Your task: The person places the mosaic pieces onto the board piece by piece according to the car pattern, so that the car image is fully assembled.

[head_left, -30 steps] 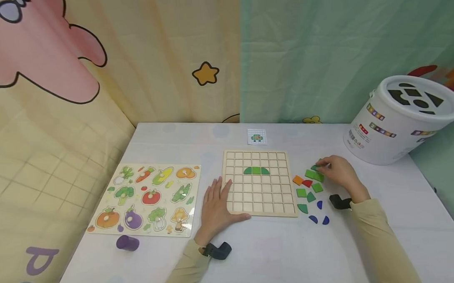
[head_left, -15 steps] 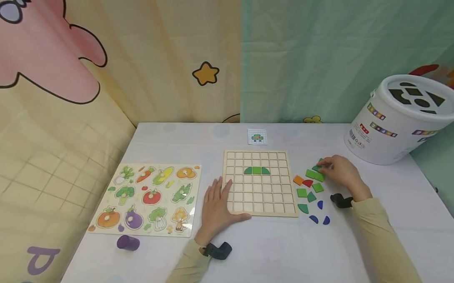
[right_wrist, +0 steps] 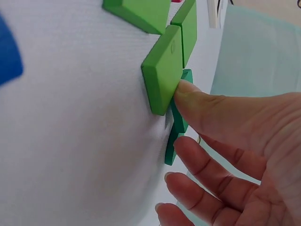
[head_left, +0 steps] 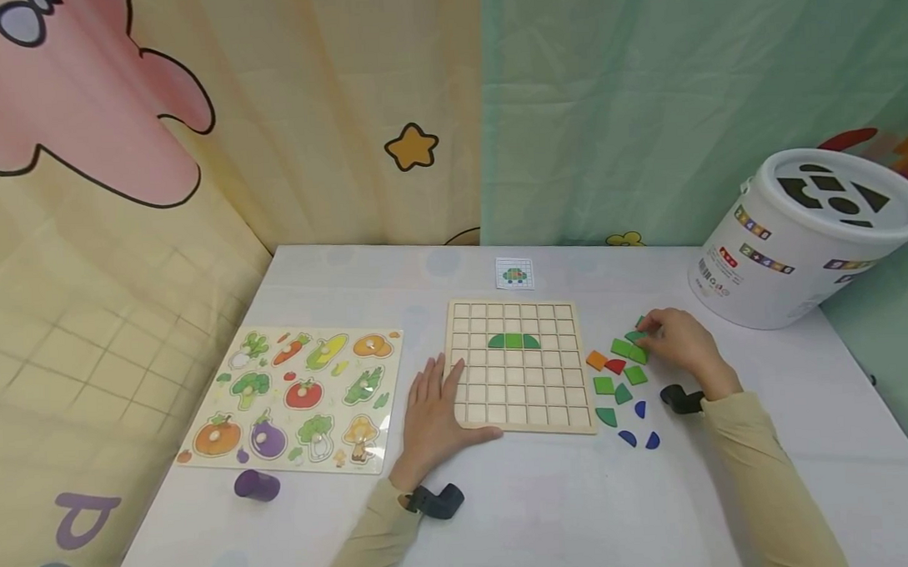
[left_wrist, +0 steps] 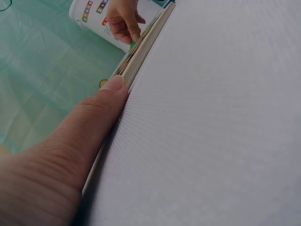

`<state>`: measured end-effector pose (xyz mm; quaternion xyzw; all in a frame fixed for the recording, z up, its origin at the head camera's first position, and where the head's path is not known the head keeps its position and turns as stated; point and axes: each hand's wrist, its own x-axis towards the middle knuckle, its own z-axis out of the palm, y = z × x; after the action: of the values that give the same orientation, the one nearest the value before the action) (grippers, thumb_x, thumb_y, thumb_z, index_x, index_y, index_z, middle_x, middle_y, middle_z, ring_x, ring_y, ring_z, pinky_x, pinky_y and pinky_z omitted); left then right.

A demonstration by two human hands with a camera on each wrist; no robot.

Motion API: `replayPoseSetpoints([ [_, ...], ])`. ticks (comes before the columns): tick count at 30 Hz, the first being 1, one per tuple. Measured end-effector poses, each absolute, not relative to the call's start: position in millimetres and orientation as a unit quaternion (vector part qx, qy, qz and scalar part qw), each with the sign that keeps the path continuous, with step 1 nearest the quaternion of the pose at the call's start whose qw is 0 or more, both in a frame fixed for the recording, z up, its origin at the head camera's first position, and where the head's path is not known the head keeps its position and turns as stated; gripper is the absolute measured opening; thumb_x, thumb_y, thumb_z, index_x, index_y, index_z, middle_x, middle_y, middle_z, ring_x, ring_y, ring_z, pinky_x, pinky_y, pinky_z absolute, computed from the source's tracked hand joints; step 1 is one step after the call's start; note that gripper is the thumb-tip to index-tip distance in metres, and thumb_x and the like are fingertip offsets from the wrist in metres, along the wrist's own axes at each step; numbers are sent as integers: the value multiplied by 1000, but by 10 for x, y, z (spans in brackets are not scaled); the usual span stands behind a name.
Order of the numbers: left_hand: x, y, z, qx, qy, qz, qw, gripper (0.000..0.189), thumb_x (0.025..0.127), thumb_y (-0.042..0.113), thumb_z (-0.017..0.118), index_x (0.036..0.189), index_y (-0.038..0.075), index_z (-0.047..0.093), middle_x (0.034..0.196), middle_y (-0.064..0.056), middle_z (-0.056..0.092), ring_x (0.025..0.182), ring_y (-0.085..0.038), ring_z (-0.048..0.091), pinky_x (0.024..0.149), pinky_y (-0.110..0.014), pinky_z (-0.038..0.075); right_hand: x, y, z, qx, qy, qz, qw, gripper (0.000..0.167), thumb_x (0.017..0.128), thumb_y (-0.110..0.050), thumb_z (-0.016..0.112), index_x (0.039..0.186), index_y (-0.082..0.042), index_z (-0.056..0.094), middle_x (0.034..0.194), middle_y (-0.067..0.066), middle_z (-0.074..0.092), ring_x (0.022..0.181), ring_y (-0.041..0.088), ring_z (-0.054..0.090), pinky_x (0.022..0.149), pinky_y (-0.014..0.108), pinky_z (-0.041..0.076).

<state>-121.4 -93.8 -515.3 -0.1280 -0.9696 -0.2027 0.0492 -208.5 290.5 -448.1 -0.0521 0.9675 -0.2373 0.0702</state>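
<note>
Sitting in grid board (head_left: 516, 394): three green pieces (head_left: 514, 341).

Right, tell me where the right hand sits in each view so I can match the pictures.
Head: right hand right of centre, just below mid-height.
Left wrist: at the top, left of centre, in front of the white bucket.
Right wrist: large, at lower right.
Shared landmark: green piece at that hand, in all three.

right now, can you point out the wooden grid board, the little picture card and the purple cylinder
Wooden grid board (head_left: 515, 376): head view, bare cell near its middle.
Picture card (head_left: 515, 275): head view, on its printed picture.
Purple cylinder (head_left: 260, 485): head view, middle of its body.
</note>
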Motion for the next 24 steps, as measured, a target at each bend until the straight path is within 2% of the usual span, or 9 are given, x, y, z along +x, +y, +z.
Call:
replayPoseSetpoints([
  [6,-1214,-939,-5157,-128,-969,-205,49,119,59,79,66,150,13,28,156,-14,15,143,-26,5,114,-40,4,-2085,2912,-4500,-43,965,-251,68,21,85,-11,69,99,2,60,97,20,59,84,34,51,72,46,46],
  [13,-1211,-941,-5154,-129,-969,-206,50,118,59,79,67,150,12,28,156,-14,16,143,-27,6,114,-40,5,-2053,2890,-4534,-40,961,-268,45,19,85,-10,69,98,0,59,87,13,58,75,28,49,63,36,42],
  [24,-1210,-941,-5156,-129,-970,-201,48,119,59,79,66,150,13,28,156,-14,15,143,-27,5,114,-40,4,-1979,2560,-4479,-63,954,-290,-44,17,85,-8,70,98,1,64,83,12,59,70,25,47,56,35,42],
])
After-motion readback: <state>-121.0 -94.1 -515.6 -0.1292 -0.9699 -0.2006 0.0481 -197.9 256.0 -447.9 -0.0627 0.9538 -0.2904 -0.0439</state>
